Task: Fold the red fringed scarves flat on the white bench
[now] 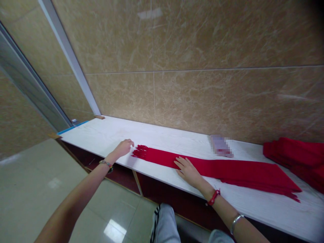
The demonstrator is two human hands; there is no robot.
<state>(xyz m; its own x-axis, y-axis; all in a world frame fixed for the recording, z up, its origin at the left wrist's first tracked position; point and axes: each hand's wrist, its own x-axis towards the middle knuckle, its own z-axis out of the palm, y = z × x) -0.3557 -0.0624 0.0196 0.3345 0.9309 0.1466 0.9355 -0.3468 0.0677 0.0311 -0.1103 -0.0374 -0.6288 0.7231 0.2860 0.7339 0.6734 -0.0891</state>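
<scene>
A long red scarf (162, 158) lies along the white tabletop, with its fringed end (140, 151) toward the left. Its right part is folded over in layers, and some fringe (292, 195) sticks out at the far right corner. My right hand (188, 171) rests flat on the middle of the scarf with its fingers spread. Just left of the fringe, my left hand (124, 147) hovers over the table with loosely bent fingers. I see nothing in it, and a small gap seems to part it from the fringe.
More folded red cloth (298, 155) is piled at the right end of the white table (111, 130). A pixelated flat packet (220, 145) lies behind the scarf near the tiled wall (189, 98). Open shelves (121, 175) are under the tabletop, above a shiny floor.
</scene>
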